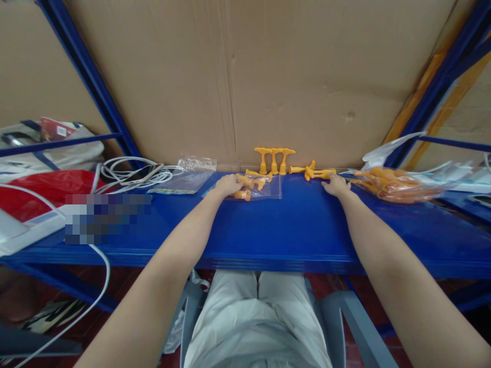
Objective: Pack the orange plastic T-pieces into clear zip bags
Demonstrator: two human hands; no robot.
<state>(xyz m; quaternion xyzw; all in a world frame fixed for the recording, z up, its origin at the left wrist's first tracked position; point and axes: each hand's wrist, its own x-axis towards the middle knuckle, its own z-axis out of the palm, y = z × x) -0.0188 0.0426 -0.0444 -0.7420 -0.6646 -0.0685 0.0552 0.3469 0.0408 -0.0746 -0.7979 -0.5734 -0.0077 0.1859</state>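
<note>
My left hand (228,185) is closed around the end of an orange plastic T-shaped handle (245,180), its fingertips partly hidden. More orange pieces lie beside it, on or inside a flat clear plastic bag (273,188); I cannot tell which. To the right, my right hand (337,185) rests at the end of a row of orange pieces (312,170), thumb and fingers apart. Between the hands, several orange T-shaped handles (273,160) stand upright in a row against the cardboard.
A clear bag full of orange pieces (395,185) lies right of my right hand. On the left are flat clear bags (187,176), a coiled white cable (132,171) and a red bag (49,189). Cardboard (287,76) backs the blue shelf (284,230); blue posts (95,82) flank it.
</note>
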